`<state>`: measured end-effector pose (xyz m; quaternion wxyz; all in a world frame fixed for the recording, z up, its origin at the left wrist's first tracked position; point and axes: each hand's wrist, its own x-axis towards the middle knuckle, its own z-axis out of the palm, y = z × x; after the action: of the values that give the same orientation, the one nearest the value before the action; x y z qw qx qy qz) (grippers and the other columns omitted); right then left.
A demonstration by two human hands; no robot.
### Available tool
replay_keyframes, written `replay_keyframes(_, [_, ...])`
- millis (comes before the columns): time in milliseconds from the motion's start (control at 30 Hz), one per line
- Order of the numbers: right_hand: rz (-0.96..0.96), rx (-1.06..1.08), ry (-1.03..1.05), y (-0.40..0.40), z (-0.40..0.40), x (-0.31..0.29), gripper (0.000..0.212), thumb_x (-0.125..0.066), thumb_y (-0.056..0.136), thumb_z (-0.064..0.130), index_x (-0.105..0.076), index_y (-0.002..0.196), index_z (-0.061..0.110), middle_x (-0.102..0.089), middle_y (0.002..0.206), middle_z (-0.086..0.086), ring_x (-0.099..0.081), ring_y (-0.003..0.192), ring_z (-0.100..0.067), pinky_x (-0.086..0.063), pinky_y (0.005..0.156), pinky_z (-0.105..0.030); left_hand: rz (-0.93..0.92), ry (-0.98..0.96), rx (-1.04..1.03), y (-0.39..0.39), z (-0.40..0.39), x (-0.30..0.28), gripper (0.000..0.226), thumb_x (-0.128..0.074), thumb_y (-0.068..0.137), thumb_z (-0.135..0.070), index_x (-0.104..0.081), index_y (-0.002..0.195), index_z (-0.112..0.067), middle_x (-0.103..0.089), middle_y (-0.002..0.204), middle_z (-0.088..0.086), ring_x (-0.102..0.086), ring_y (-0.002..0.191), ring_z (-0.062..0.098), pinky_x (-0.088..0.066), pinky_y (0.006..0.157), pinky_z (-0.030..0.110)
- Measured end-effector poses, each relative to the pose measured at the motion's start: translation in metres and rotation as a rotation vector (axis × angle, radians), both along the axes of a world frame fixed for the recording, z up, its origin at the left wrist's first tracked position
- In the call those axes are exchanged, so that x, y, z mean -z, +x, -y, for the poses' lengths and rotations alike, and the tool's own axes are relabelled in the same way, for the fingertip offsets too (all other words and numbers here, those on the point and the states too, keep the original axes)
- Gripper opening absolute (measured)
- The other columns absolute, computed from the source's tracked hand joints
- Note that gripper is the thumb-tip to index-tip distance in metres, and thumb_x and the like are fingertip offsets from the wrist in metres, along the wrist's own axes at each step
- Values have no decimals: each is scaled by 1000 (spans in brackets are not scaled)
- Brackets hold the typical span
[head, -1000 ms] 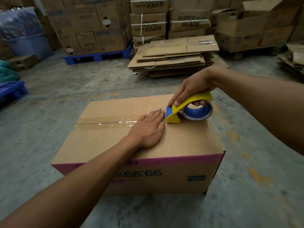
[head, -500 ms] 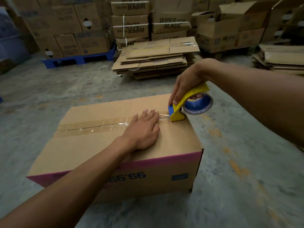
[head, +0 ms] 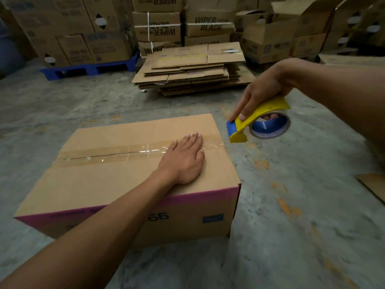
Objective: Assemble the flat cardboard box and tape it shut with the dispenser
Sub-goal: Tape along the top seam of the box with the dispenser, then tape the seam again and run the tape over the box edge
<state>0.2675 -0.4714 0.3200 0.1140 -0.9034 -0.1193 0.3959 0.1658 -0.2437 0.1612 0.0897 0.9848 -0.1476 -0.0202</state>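
A closed brown cardboard box (head: 116, 180) with a pink band along its front top edge stands on the concrete floor. Clear tape (head: 116, 156) runs along its top seam from left to right edge. My left hand (head: 183, 161) lies flat, palm down, on the right part of the lid, fingers over the tape. My right hand (head: 260, 94) grips the yellow tape dispenser (head: 256, 124) with its blue roll, held in the air just past the box's right edge, clear of the lid.
A stack of flat cardboard sheets (head: 193, 69) lies on the floor behind the box. Stacked cartons (head: 158, 28) line the back, some on a blue pallet (head: 89, 69). A loose cardboard piece (head: 373, 186) lies at the right edge.
The dispenser has run off the right end of the lid and lifted clear of the box. The tape now reaches the right edge. My left hand slid right along the seam.
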Motion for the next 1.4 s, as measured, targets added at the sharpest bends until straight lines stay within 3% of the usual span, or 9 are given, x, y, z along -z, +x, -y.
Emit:
replay_keyframes(367, [194, -276, -507, -7, 7, 93, 41, -68, 85, 40, -66, 125, 33, -64, 127, 6, -57, 106, -15, -44, 93, -29, 11, 61, 140, 2, 3, -3, 52, -13, 102, -41, -4, 154, -39, 2, 163, -14, 3, 150, 17, -1, 119, 52])
replay_keyframes(533, [143, -241, -462, -24, 27, 134, 39, -60, 92, 35, -61, 131, 28, -58, 136, 5, -55, 110, -16, -40, 85, -27, 44, 86, 389, 28, 29, -15, 52, -13, 100, -46, -41, 142, -36, -31, 156, -14, -13, 148, 15, -16, 117, 46])
replay_keyframes(600, [143, -201, -427, -22, 26, 136, 39, -60, 92, 38, -61, 130, 30, -58, 137, 5, -55, 116, -19, -43, 93, -31, 115, 98, 441, 37, 43, -19, 52, -16, 98, -44, -63, 108, -24, -60, 126, -4, -42, 130, 20, -33, 107, 41])
replay_keyframes(700, [165, -153, -368, -20, 26, 131, 40, -63, 89, 42, -64, 128, 33, -59, 134, 6, -56, 115, -21, -44, 100, -36, 183, 58, 447, 46, 51, -17, 39, -26, 99, -39, -57, 80, -24, -63, 94, -1, -51, 98, 15, -37, 97, 36])
replay_keyframes(833, [337, -66, -286, -18, 27, 104, 39, -65, 86, 43, -66, 125, 36, -59, 130, 8, -54, 105, -16, -44, 89, -31, 114, 61, 435, 48, 49, -14, 46, -25, 101, -38, -68, 99, -22, -65, 120, 0, -45, 126, 15, -23, 113, 38])
replay_keyframes(933, [479, 74, -124, -19, 27, 73, 36, -65, 86, 44, -66, 122, 40, -59, 127, 5, -54, 103, -18, -44, 87, -33, 51, -9, 423, 43, 41, -18, 42, -28, 101, -38, -60, 124, -26, -53, 142, -1, -29, 143, 12, -20, 117, 38])
replay_keyframes(1033, [582, 193, 117, -27, 21, 39, 36, -64, 89, 42, -64, 124, 39, -57, 119, 3, -53, 93, -14, -40, 81, -31, 227, -278, 293, 33, 18, -27, 32, -42, 97, -27, -58, 124, -28, -57, 137, -3, -44, 132, 13, -38, 106, 32])
replay_keyframes(1233, [150, 368, 1054, -46, -32, 0, 50, -69, 85, 21, -58, 132, 31, -71, 96, -7, -56, 60, -18, -54, 53, -31, 301, -895, -143, 19, -66, -93, 25, -48, 96, -13, -67, 110, -19, -70, 104, -4, -62, 99, 10, -47, 85, 23])
replay_keyframes(1400, [-45, 272, 1408, -63, -104, -7, 53, -63, 85, 15, -53, 137, 25, -62, 76, -9, -58, 58, -17, -56, 56, -33, 254, -1048, -222, -12, -143, -131, 25, -45, 98, -16, -63, 114, -24, -68, 103, -9, -60, 103, 7, -48, 88, 30])
